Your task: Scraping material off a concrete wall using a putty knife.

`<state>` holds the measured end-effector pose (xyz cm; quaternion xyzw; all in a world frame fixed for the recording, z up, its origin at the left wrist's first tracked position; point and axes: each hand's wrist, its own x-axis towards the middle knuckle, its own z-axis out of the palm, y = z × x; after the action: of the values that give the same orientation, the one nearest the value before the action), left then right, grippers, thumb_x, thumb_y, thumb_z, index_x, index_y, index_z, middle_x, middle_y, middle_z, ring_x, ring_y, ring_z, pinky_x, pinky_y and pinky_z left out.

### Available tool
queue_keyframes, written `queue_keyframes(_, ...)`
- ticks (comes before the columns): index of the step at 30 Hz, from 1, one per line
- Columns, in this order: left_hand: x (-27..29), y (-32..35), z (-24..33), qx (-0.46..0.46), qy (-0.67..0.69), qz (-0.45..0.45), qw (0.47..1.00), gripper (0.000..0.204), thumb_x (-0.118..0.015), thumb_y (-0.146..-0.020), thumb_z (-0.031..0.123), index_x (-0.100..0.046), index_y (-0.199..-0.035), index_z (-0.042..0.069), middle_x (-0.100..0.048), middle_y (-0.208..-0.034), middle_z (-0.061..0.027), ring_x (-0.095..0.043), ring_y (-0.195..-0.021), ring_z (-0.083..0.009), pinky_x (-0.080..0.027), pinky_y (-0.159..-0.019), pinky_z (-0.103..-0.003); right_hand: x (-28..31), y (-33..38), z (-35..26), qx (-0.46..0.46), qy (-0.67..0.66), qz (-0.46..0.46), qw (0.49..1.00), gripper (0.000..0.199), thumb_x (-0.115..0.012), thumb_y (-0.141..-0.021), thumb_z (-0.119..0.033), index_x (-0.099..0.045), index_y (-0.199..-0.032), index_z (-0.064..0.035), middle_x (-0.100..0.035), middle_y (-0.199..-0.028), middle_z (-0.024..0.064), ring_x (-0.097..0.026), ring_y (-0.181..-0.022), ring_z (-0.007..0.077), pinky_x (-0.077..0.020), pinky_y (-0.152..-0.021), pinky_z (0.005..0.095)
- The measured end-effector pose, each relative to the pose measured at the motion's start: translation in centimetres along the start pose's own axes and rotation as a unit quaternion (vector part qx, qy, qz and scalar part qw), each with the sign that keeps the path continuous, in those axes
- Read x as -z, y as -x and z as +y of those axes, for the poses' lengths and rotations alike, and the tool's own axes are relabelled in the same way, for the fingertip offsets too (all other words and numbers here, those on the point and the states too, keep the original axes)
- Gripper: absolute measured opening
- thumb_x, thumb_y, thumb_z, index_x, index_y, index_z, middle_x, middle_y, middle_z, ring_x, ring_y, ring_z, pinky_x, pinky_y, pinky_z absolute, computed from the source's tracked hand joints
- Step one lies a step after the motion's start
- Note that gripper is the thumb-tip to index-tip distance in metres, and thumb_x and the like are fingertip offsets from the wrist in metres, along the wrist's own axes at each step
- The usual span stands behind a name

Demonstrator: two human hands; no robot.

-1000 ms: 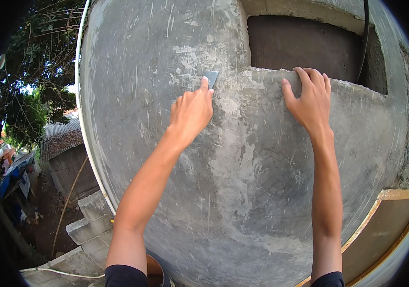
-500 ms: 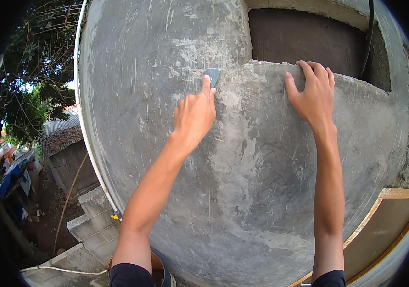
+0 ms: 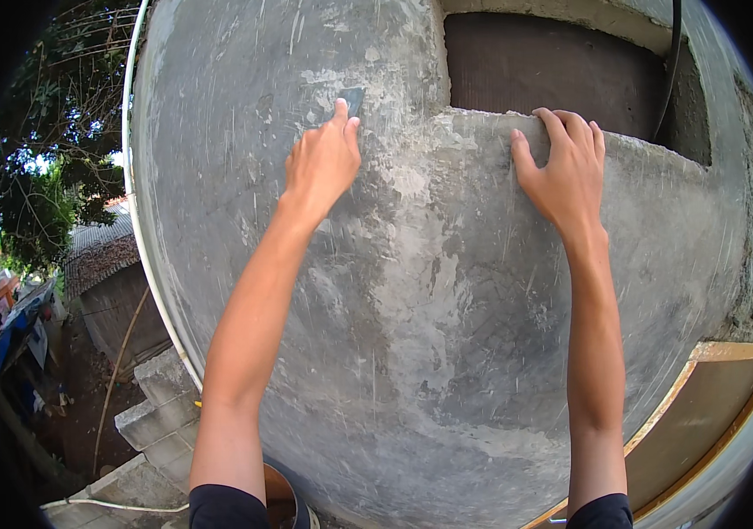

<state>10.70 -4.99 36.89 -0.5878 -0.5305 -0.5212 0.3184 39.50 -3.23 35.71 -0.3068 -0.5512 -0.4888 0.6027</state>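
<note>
A grey plastered wall [image 3: 500,264] with pale, rough patches and scratches fills most of the view. My left hand [image 3: 323,159] is closed round a putty knife, its index finger stretched along the blade. The flat grey blade of the putty knife [image 3: 352,100] lies against the wall beside a pale patch; its handle is hidden in my fist. Farther right, my right hand [image 3: 566,172] rests over the rough lower ledge of a wall opening [image 3: 561,70], fingertips hooked on the edge and thumb spread against the wall face. It holds no tool.
A white pipe [image 3: 134,176] runs down the wall's left edge. Grey concrete blocks [image 3: 160,410] are stacked at lower left, near a bucket [image 3: 279,494] at the wall's foot. A wooden-framed panel [image 3: 702,423] is at lower right. A black cable [image 3: 671,70] hangs across the opening.
My left hand has moved up and to the left over the wall with the putty knife. My right hand keeps its place on the ledge, while the whole view has shifted slightly.
</note>
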Motion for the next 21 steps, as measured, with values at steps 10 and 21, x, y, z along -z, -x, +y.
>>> queue_keyframes(10,-0.1,3.3,1.8,-0.063,-0.039,-0.073,0.995,0.046,-0.046,-0.104,0.031,-0.054,-0.142,0.007,-0.071,-0.087,-0.0253,-0.068,-0.087,-0.0478,-0.054,-0.076,-0.058,-0.4,0.3,0.8,0.0,0.015,0.004,1.0,0.041,-0.067,-0.088,-0.033,-0.068,-0.115,-0.0023,-0.064,-0.112,0.0123,-0.058,-0.112,0.0283,-0.0318,-0.114,0.0495)
queue_keyframes(21,1.3,-1.7,-0.1,-0.066,-0.059,-0.042,0.995,0.046,-0.045,-0.104,0.03,-0.053,-0.141,0.003,-0.072,-0.098,-0.0254,-0.067,-0.095,-0.0475,-0.054,-0.083,-0.056,-0.1,0.0,0.0,-0.009,0.004,-0.011,1.0,0.042,-0.066,-0.09,-0.035,-0.068,-0.118,-0.0042,-0.064,-0.117,0.0116,-0.058,-0.116,0.0291,-0.0296,-0.117,0.0469)
